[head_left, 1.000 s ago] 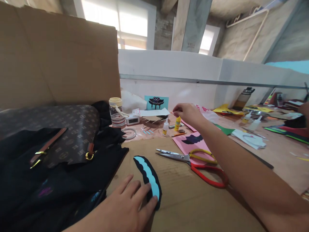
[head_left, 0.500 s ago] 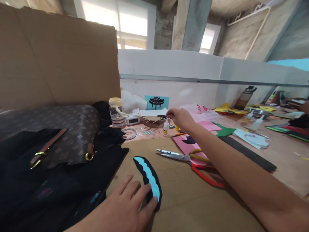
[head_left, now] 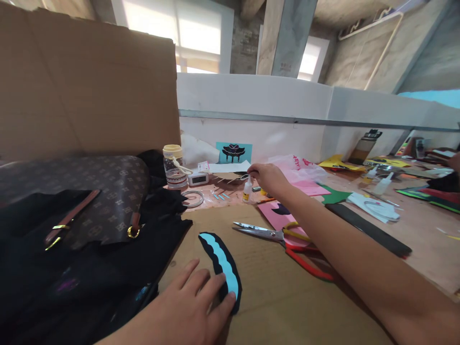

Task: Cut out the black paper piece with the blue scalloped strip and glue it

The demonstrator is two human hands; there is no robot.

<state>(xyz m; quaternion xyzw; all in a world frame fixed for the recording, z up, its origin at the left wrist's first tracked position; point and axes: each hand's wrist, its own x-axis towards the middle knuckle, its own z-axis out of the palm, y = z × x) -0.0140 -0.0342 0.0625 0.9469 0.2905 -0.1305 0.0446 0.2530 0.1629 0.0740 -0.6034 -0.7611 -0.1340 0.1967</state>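
My left hand [head_left: 194,299] lies on the cardboard with its fingers spread. Its thumb and a fingertip rest on a curved black cutout [head_left: 234,268] with a scalloped light-blue strip [head_left: 223,258] along its middle. Farther off, my right hand [head_left: 268,178] is reached out with thumb and fingers pinched together. Its fingertips are at the right end of a white paper strip [head_left: 228,167], right by the tip of a small glue bottle [head_left: 247,191]; what they pinch, I cannot make out. Scissors [head_left: 266,232] with red and yellow handles lie below my right forearm.
A brown patterned bag [head_left: 118,201] and black cloth [head_left: 108,273] occupy the left, before an upright cardboard sheet [head_left: 86,91]. Toward the back stand a jar [head_left: 175,167] and a small digital clock [head_left: 198,179]. Pink paper [head_left: 273,215] and a black case [head_left: 366,230] lie on the right.
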